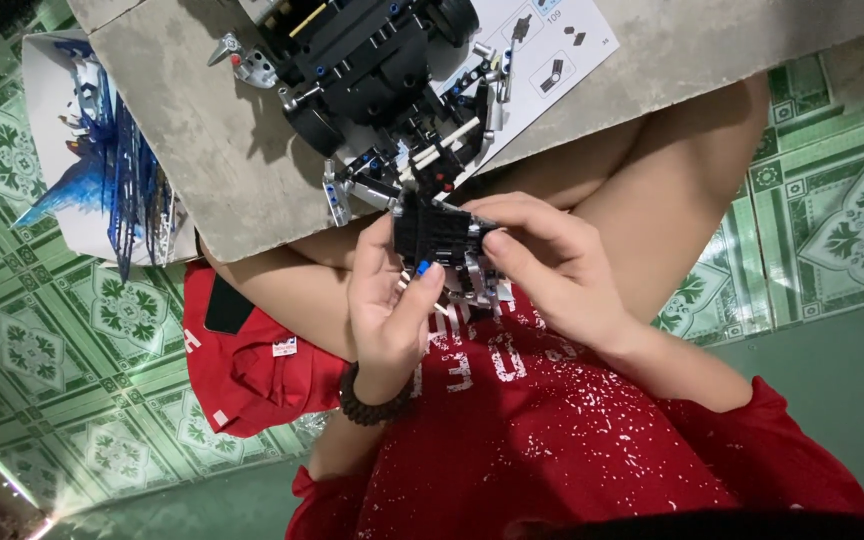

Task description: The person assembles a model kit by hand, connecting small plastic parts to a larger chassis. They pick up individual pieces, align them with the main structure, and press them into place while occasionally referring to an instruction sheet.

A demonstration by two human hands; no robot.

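A small black brick sub-assembly (436, 236) with grey parts and a blue pin is held between both hands over my lap. My left hand (388, 312), with a dark bead bracelet at the wrist, grips it from below, thumb by the blue pin. My right hand (550, 268) closes over its right side. Just beyond it, on a low grey table (202, 150), stands a larger black brick-built vehicle (372, 60) with wheels, grey and white beams.
A paper instruction booklet (557, 45) lies on the table under the vehicle's right side. A white box with blue artwork (102, 170) lies on the green patterned floor tiles (52, 340) at left. My bare knees and red shirt fill the middle.
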